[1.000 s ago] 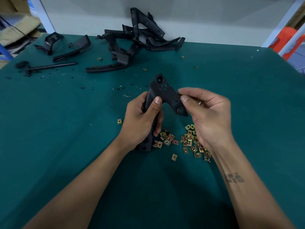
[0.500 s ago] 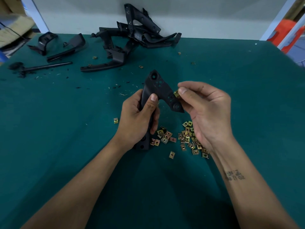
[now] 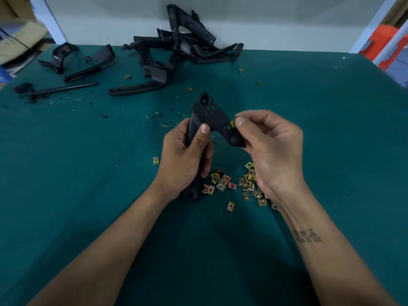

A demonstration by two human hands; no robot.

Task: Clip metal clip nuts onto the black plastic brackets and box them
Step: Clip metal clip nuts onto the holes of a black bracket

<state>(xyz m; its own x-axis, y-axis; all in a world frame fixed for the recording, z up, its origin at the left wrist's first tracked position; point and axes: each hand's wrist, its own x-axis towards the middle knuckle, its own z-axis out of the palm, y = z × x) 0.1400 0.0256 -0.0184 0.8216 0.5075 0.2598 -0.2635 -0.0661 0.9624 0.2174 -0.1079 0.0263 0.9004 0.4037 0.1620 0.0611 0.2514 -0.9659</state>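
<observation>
The left hand (image 3: 183,160) is wrapped around the long straight leg of a matte black plastic bracket (image 3: 212,113), thumb laid flat along its inner edge and fingers curled behind, holding it raised above the table with its lower end near the cloth. The bracket bends like an inverted V: a rounded apex with one large round hole and a cluster of small holes, then a shorter arm sloping down to the right and ending in a round boss. The right hand (image 3: 273,146) meets that shorter arm, its thumb and forefinger pinching a small brass-coloured metal clip nut (image 3: 233,123) against the arm's upper edge; whether the nut is seated on the plastic cannot be told. Below and between the wrists lies a loose scatter of clip nuts (image 3: 223,181), flat folded rectangles of yellowish plated metal, each with a dark central hole, some pinkish, partly hidden by the right wrist. One stray nut (image 3: 155,160) lies apart, left of the left hand. All rest on a dark teal, felt-like table cover (image 3: 77,195) flecked with black crumbs and pale slivers. At the far edge, against a pale wall, sits a tangled pile of black brackets (image 3: 176,51), angular and perforated; to its left lie two curved black pieces (image 3: 88,60) and a thin black rod (image 3: 64,89).
</observation>
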